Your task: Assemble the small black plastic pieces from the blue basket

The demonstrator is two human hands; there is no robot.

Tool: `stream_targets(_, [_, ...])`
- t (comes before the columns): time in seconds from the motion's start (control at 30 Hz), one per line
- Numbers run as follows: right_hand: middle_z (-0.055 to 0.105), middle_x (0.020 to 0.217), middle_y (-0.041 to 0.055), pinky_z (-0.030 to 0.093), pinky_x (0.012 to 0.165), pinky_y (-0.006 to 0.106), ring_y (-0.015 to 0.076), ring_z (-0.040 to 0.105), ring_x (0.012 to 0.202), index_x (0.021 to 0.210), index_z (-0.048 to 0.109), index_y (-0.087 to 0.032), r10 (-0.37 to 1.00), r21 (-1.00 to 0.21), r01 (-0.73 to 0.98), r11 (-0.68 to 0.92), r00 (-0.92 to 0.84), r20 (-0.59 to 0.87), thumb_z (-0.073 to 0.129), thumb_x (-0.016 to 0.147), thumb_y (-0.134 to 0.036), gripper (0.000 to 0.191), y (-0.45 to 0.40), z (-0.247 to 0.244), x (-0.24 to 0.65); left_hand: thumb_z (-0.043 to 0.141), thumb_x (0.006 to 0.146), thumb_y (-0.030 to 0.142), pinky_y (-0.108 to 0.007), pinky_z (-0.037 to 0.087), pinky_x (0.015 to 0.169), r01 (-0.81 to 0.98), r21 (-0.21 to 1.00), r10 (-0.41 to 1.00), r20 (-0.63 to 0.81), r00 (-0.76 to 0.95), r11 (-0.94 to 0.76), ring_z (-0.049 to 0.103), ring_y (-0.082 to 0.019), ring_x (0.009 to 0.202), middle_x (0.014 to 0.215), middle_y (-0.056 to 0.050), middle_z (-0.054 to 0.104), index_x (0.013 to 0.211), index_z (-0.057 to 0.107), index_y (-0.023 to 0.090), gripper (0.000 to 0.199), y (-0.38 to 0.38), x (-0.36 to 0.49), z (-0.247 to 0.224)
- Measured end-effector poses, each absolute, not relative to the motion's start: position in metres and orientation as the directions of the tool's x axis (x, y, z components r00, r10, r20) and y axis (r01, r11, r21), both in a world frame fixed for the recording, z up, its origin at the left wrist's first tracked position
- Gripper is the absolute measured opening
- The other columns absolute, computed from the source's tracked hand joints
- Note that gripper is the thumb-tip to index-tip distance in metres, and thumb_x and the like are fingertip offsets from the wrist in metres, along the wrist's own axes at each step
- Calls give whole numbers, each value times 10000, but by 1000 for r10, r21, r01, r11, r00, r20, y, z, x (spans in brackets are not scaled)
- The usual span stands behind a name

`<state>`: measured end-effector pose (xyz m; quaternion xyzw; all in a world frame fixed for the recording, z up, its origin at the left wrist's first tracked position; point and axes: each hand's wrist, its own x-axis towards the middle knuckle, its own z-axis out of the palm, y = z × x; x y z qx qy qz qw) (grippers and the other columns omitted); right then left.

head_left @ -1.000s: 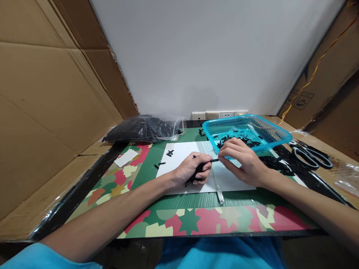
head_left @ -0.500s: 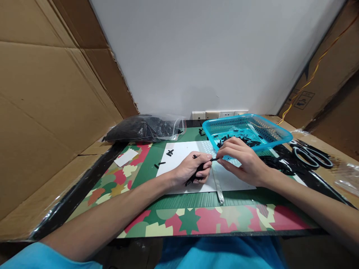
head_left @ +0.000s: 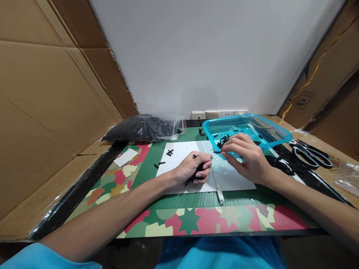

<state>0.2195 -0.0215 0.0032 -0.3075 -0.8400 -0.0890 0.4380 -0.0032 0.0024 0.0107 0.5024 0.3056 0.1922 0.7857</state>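
Note:
My left hand is closed around a bunch of thin black strips, whose ends stick out below the fingers. Between thumb and fingertips, my right hand pinches one short black piece, held apart from the left hand. Just behind the right hand is a blue plastic basket with many small black pieces inside, partly hidden by the fingers. Under both hands lies a white sheet. A narrow pale strip rests across it. What exactly the black pieces are, I cannot tell.
A clear zip bag full of black material lies at the back left. Several loose black pieces are on the sheet. Scissors and a black heap sit at the right. Cardboard walls stand on both sides.
My right hand has moved slightly right, away from the left hand, with a black piece in its fingertips. The left hand stays in place, still holding the bunch.

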Motion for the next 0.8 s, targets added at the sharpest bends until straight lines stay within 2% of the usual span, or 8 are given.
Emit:
stream_targets(0.1, [722, 913, 34, 408, 873, 443, 240, 618, 904, 961, 656, -235, 466, -137, 732, 667, -266, 844, 597, 975, -199, 70, -17, 6, 228, 680, 863, 504, -164, 247, 366, 26, 919, 579, -269, 770, 393, 281, -46, 370, 449, 85, 361, 648, 430, 195, 452, 0, -5, 8])
stream_targets(0.17, [736, 970, 31, 382, 919, 473, 264, 615, 956, 1019, 671, -255, 488, -138, 799, 585, -212, 847, 628, 971, -257, 64, -12, 6, 234, 694, 853, 529, -175, 248, 373, 60, 943, 555, -243, 796, 327, 279, -43, 382, 473, 80, 378, 653, 444, 193, 465, -3, -5, 6])
stream_targets(0.23, [737, 1048, 42, 376, 936, 488, 281, 608, 1007, 1113, 666, -268, 510, -132, 826, 548, -204, 836, 642, 972, -305, 148, -9, 5, 236, 715, 836, 536, -190, 259, 384, 91, 966, 544, -213, 812, 243, 300, -44, 393, 498, 68, 406, 646, 450, 190, 476, -5, -5, 5])
stream_targets(0.37, [720, 1132, 82, 448, 896, 459, 264, 614, 1034, 1259, 627, -245, 469, -52, 716, 696, -398, 789, 583, 1003, -240, 260, -17, 2, 227, 706, 852, 470, -208, 263, 406, 112, 979, 528, -185, 829, 168, 316, -47, 408, 513, 68, 405, 648, 438, 195, 434, -7, -3, 5])
stream_targets(0.47, [713, 1230, 105, 510, 923, 435, 254, 619, 1136, 1351, 593, -203, 311, 100, 538, 837, -618, 722, 485, 1027, -160, 344, -28, 3, 215, 667, 851, 349, -212, 267, 421, 116, 988, 563, -153, 812, 101, 331, -57, 428, 508, 74, 370, 645, 424, 202, 351, -6, -1, 2])
stream_targets(0.6, [652, 1388, 114, 536, 1028, 412, 237, 581, 1316, 1410, 560, -135, 116, 292, 351, 890, -792, 599, 420, 1046, -143, 390, -37, 9, 208, 636, 750, 200, -214, 279, 459, 143, 989, 602, -126, 788, 19, 333, -62, 489, 535, 72, 355, 639, 463, 188, 206, -6, 0, -2])
stream_targets(0.67, [655, 1383, 125, 544, 1044, 413, 239, 583, 1329, 1385, 579, -113, 86, 319, 327, 890, -805, 586, 431, 1039, -136, 377, -36, 9, 210, 615, 726, 183, -213, 260, 448, 148, 988, 593, -137, 794, 29, 311, -60, 483, 541, 82, 347, 695, 509, 184, 110, -6, 0, -2])
stream_targets(0.8, [707, 1283, 137, 584, 961, 440, 253, 628, 1252, 1333, 612, -125, 114, 261, 359, 896, -754, 647, 479, 1029, -135, 332, -32, 3, 215, 567, 707, 166, -211, 241, 416, 184, 981, 560, -186, 808, 62, 320, -56, 428, 496, 88, 383, 695, 502, 190, 70, -6, -1, 4])
